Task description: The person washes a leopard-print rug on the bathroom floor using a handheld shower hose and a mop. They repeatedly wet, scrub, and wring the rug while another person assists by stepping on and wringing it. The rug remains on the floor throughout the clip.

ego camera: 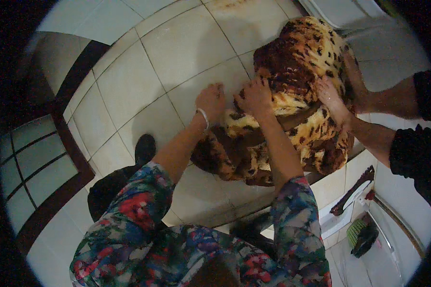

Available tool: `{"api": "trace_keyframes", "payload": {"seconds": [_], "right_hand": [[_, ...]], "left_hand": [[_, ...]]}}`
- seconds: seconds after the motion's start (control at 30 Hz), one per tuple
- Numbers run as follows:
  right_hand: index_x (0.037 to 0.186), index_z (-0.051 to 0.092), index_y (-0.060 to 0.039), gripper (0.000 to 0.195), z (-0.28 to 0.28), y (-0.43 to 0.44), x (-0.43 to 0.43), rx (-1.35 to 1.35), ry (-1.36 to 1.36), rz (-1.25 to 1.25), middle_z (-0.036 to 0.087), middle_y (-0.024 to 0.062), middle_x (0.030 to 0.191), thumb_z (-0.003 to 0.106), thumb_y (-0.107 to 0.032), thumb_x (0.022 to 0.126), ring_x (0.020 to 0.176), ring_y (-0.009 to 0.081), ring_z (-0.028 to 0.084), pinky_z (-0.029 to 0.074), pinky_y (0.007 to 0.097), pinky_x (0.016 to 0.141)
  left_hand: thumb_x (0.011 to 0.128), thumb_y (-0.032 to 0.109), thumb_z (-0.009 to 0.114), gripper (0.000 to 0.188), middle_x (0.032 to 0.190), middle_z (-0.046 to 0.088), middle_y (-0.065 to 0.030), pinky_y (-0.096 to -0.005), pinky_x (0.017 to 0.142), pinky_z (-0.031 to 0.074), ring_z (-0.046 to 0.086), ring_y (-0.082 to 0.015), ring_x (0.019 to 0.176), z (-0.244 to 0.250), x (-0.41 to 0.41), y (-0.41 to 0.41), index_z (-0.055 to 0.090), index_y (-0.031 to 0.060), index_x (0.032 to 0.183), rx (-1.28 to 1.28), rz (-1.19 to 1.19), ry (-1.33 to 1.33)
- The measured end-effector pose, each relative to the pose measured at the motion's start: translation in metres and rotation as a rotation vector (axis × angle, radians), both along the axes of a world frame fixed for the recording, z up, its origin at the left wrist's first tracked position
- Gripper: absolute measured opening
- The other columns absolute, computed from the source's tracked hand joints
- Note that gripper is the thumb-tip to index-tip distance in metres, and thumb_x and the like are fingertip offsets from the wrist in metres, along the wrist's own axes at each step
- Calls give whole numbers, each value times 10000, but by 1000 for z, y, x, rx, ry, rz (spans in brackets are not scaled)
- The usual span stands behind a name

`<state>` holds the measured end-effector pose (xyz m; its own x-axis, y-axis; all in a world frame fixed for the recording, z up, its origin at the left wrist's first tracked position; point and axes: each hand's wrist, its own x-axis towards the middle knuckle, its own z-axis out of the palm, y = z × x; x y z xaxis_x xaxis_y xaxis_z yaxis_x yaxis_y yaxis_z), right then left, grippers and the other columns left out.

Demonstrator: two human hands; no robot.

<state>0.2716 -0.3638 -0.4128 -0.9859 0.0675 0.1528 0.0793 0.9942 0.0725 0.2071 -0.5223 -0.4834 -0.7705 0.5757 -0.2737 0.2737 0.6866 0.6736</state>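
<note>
A thick plush blanket (298, 71) with brown, cream and black spotted patterning lies bunched on the tiled floor. My right hand (255, 97) rests at its left edge, fingers bent against the fabric; whether it grips is not clear. My left hand (211, 102), with a white band at the wrist, is just left of the blanket above the tiles, its fingers partly curled, and nothing shows in it. From the right, another person's two hands (330, 95) press on the blanket, one on top and one along its far right side.
Cream tiles (158, 68) with dark joints surround the blanket. A dark-framed door with panes (39, 154) stands at left. A raised edge runs below the blanket. At lower right are a green plastic basket (355, 231) and a white basin-like fixture. The other person's dark sleeves (413, 150) reach in from the right.
</note>
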Motion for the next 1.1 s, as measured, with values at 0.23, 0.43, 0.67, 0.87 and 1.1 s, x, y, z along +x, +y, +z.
{"api": "trace_keyframes", "payload": {"seconds": [0.23, 0.43, 0.67, 0.87, 1.1], "right_hand": [[1138, 547, -47, 373, 88, -17, 99, -361, -598, -100, 574, 182, 1136, 576, -276, 846, 994, 302, 573, 399, 434, 899], [1178, 540, -37, 432, -21, -10, 132, -326, -237, 55, 569, 154, 1145, 585, -300, 839, 1083, 317, 538, 428, 487, 914], [1018, 526, -38, 372, -45, 9, 61, -399, -260, -107, 581, 169, 910, 551, -317, 772, 832, 337, 581, 459, 469, 762], [1091, 541, -27, 476, -35, 21, 24, -501, -505, -317, 641, 173, 783, 549, -374, 766, 691, 348, 643, 486, 494, 588], [910, 670, -50, 440, -40, 30, 2, -443, -637, -354, 673, 152, 791, 580, -453, 759, 730, 336, 656, 525, 436, 661]], "left_hand": [[898, 223, 518, 479, 1322, 480, -207, -485, 1014, 336, 466, -382, 1154, 66, 122, 16, 449, 72, 1347, 358, 1, -85], [881, 161, 494, 473, 1211, 493, -190, -517, 936, 367, 480, -388, 1065, -28, 128, 20, 427, 55, 1337, -2, -129, 26], [776, 170, 584, 548, 1143, 521, -187, -490, 881, 432, 503, -401, 1062, -85, 86, 36, 447, 51, 1293, 228, -287, -242], [856, 187, 530, 398, 1151, 593, -189, -441, 839, 475, 578, -374, 1009, -53, 44, 52, 523, 43, 1227, 394, -300, -225], [851, 208, 548, 312, 1056, 636, -219, -442, 818, 485, 605, -380, 973, -35, 15, 74, 601, 27, 1100, -105, -569, -211]]}}
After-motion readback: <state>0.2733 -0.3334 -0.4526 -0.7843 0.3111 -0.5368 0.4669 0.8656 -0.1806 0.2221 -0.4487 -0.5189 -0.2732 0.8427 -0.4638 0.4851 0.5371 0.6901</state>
